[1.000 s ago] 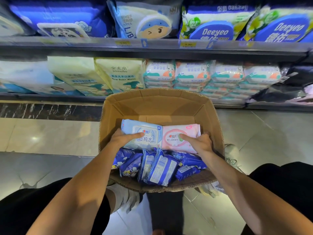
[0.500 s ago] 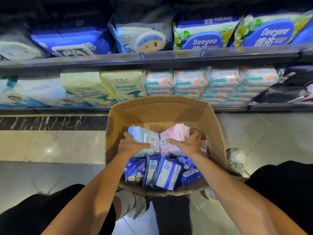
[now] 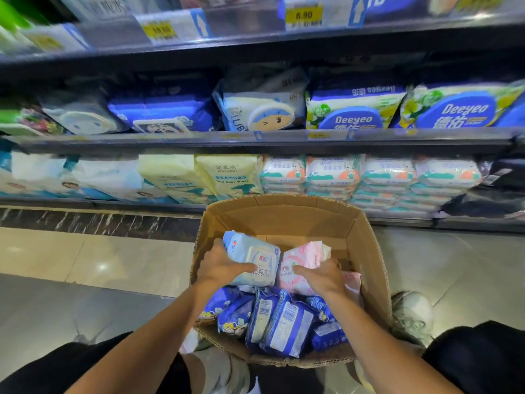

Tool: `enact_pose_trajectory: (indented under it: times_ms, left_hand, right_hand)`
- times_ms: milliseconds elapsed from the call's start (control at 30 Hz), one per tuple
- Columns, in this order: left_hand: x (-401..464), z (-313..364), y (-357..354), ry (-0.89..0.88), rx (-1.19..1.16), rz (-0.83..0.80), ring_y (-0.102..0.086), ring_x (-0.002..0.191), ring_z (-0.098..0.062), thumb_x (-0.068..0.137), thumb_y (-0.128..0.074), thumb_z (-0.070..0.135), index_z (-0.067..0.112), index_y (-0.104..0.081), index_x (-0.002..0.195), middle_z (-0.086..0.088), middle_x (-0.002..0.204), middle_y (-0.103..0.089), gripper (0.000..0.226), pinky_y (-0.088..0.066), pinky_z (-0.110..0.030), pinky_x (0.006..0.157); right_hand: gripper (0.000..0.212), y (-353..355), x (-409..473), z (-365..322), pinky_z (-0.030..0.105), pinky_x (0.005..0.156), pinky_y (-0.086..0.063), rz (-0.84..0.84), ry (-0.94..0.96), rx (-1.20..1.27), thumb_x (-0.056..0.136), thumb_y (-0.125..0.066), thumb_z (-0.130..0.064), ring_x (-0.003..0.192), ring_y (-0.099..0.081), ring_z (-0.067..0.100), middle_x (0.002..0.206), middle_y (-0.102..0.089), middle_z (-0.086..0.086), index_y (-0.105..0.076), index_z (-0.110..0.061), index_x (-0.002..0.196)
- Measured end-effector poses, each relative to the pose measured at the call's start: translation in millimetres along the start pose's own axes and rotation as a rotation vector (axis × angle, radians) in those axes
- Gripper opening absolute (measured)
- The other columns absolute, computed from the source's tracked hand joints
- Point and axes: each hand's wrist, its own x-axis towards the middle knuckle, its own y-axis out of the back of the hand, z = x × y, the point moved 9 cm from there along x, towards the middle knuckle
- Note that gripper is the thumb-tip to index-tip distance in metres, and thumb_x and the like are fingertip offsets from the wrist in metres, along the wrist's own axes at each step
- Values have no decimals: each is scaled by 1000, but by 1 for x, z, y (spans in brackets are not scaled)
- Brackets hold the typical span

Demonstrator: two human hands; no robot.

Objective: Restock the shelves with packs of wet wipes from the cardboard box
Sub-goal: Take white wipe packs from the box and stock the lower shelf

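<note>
An open cardboard box (image 3: 366, 251) stands on the floor between my knees. My left hand (image 3: 220, 267) grips a light blue pack of wet wipes (image 3: 255, 258), lifted and tilted inside the box. My right hand (image 3: 322, 275) grips a pink pack of wet wipes (image 3: 301, 261) beside it. Several dark blue packs (image 3: 279, 321) stand on edge in the near part of the box. Another pink pack (image 3: 352, 281) peeks out under my right wrist.
Stocked shelves (image 3: 255, 140) face me: white and teal packs (image 3: 369, 177) low right, yellow Jinmaibo packs (image 3: 216, 177) low centre, Deeyeo packs (image 3: 355, 109) above. Price tags (image 3: 304, 15) line the top rail. Tiled floor spreads left; my shoe (image 3: 412, 314) touches the box's right side.
Both hands have raised the blue and pink packs off the pile and tilted them up. My head has tipped upward, bringing a higher shelf into view.
</note>
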Motion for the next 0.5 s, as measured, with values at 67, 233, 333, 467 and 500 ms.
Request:
enact_pose_trajectory:
  times_ms: [67,233,333,467,500]
  left_hand:
    - [-2,7,28,-41,-106,28,-62,93,-18,46,-95,49,21,-52,109,4,105,-64,82,-53,-37,81]
    - [-27,44,112,-191,-373,118,-66,94,-13,39,-97,47,26,-57,116,8,104,-68,89,-58,-36,79]
    - [-55,61,159,-284,-534,194,-66,89,-10,55,-97,28,25,-57,115,8,101,-67,73,-56,-26,62]
    - [-89,64,217,-383,-789,253,-71,88,-8,57,-96,19,23,-61,116,6,103,-72,69,-57,-18,59]
    - [-97,63,231,-406,-851,265,-72,90,-9,56,-96,18,24,-62,115,6,103,-74,69,-58,-21,62]
  right_hand:
    - [84,3,-12,-12,34,80,-49,-4,51,32,61,-93,-41,96,-59,27,107,-61,7,-47,-4,120]
    - [86,40,-45,-70,41,84,-55,85,252,153,45,-93,-56,95,-66,25,102,-67,1,-52,-15,108]
    - [94,74,-79,-126,43,85,-57,129,420,214,32,-90,-70,90,-68,18,98,-71,-3,-55,-22,105]
    - [82,120,-146,-194,39,86,-56,162,610,300,48,-96,-48,95,-69,15,106,-71,-1,-56,-20,114]
    - [82,129,-161,-208,40,86,-57,171,647,327,47,-96,-45,95,-69,15,106,-72,-1,-57,-20,115]
